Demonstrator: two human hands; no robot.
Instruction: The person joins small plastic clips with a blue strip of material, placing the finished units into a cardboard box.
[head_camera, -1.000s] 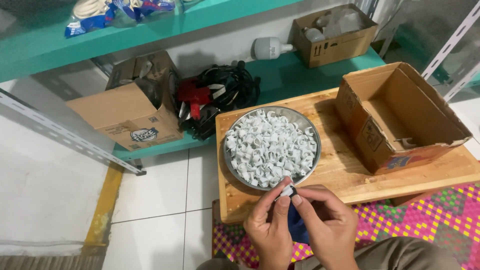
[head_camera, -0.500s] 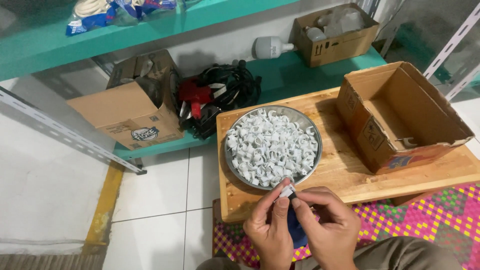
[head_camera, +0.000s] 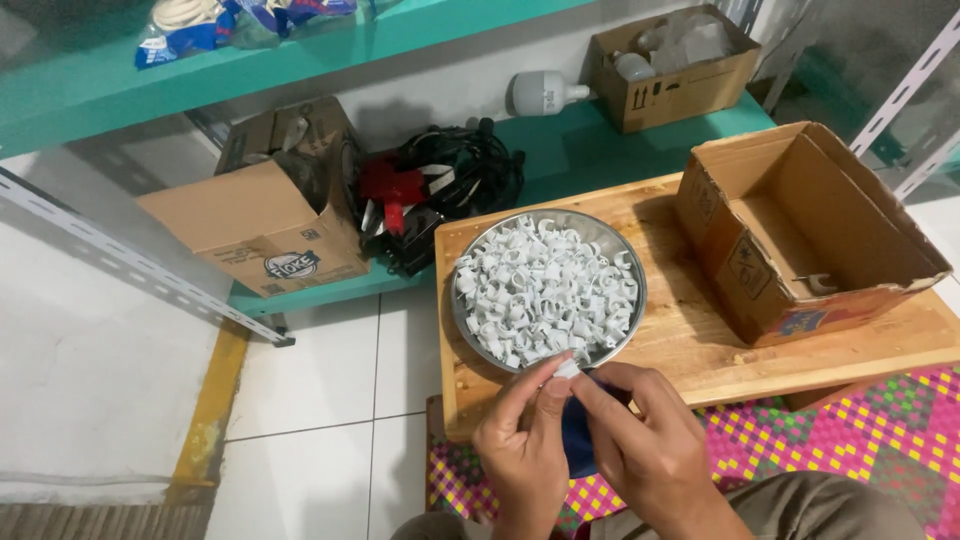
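White plastic clip (head_camera: 566, 369) pinched between fingertips of left hand (head_camera: 524, 450) and right hand (head_camera: 645, 450), just over near rim of metal bowl (head_camera: 620, 338) heaped with clips. Step judged: working a single clip; next calls for steady two-handed grip.

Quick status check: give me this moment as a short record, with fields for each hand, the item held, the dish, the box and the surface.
left hand: left hand raised in front of the board, fingertips pinching a small white clip
right hand: right hand meets it on the same piece
held item: small white clip, just below the dish rim
dish: round metal dish, heaped with white plastic clips
box: open cardboard box, right of the dish, nearly bare inside
surface: wooden board carrying dish and box
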